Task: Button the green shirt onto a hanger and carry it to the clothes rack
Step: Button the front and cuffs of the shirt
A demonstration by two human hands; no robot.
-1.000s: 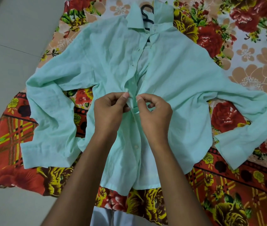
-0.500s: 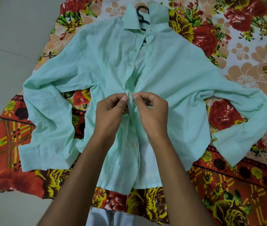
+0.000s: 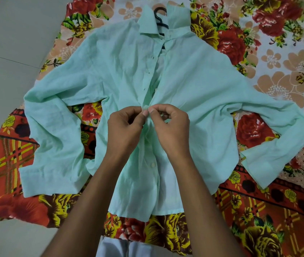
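A pale green shirt [image 3: 199, 84] lies front-up on a flowered cloth, sleeves spread to both sides. A black hanger [image 3: 160, 17] shows its hook between the collar flaps. My left hand [image 3: 125, 128] and my right hand [image 3: 169, 127] meet at the shirt's front placket at mid-chest, thumb and fingers of each pinching the fabric edges together. The front gapes open above my hands. One white button [image 3: 153, 164] shows below them, where the two front edges meet.
The flowered cloth [image 3: 270, 219], red, orange and yellow, covers the floor under the shirt. Pale floor tiles [image 3: 8, 52] lie to the left. A bit of light clothing on my legs [image 3: 117, 247] shows at the bottom edge.
My hands have drawn closer together on the placket, pulling the two front edges shut at mid-chest. The view has shifted slightly; the shirt lies as before.
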